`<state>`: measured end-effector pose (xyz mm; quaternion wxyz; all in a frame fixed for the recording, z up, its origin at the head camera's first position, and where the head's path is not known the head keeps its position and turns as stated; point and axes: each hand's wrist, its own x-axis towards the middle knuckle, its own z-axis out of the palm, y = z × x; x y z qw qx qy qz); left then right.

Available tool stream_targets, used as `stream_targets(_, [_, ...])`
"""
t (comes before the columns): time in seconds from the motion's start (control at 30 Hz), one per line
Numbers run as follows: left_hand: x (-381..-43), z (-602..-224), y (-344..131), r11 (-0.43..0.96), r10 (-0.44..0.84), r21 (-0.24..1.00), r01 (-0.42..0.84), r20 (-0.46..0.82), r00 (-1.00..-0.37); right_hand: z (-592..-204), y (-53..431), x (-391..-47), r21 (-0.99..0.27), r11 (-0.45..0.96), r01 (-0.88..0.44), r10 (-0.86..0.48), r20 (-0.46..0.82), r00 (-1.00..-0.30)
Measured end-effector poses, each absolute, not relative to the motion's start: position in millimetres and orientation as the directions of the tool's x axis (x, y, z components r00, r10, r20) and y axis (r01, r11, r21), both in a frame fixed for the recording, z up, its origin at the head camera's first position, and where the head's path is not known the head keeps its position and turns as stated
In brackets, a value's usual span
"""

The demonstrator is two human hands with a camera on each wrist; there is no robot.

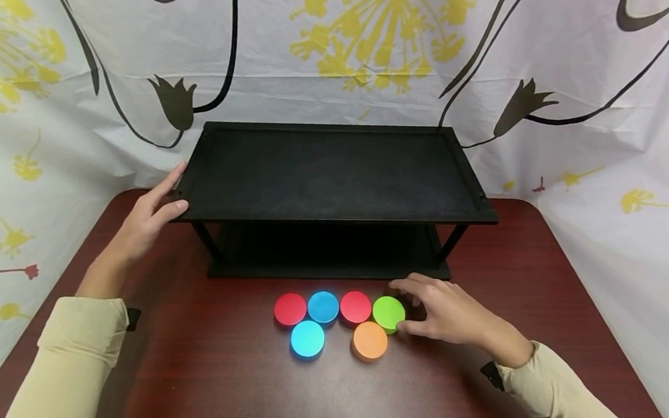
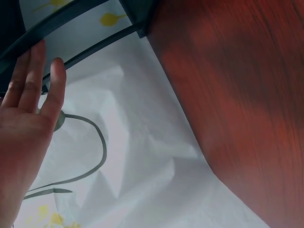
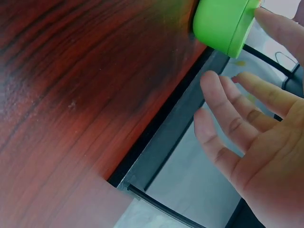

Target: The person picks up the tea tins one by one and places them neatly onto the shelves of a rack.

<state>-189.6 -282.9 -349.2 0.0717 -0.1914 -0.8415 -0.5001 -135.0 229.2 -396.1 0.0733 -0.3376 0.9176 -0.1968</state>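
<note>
A black two-tier shelf [image 1: 331,173] stands at the back of the table. My left hand [image 1: 144,221] rests at the front-left corner of its top board, fingers extended along the side; the left wrist view shows those fingers [image 2: 35,76] against the board's edge. By a small green round tub [image 1: 388,311], my right hand [image 1: 452,313] is spread, its thumb [image 3: 278,26] right at the tub's rim and the other fingers apart from it. Beside the green tub sit an orange tub [image 1: 369,340] and a red tub [image 1: 355,306].
Further left are a blue tub [image 1: 323,306], a second red tub [image 1: 290,308] and a light blue tub [image 1: 307,339]. All stand on the dark red wooden table [image 1: 229,383], just in front of the shelf's lower board [image 1: 330,271]. Patterned white cloth [image 1: 334,47] surrounds the back and sides.
</note>
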Motion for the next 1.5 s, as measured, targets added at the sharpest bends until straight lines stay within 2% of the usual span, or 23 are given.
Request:
stream_targets(0.83, [-191,-354,-282,0.363,0.254,0.846,0.391,0.315,-0.915,-409,229,-137,-0.536,0.642,-0.549,-0.671,-0.046,-0.740])
stream_targets(1.5, [-191,-354,-283,0.363,0.266,0.848,0.386,0.303,-0.915,-416,222,-137,-0.518,0.644,-0.563,-0.671,-0.029,-0.741])
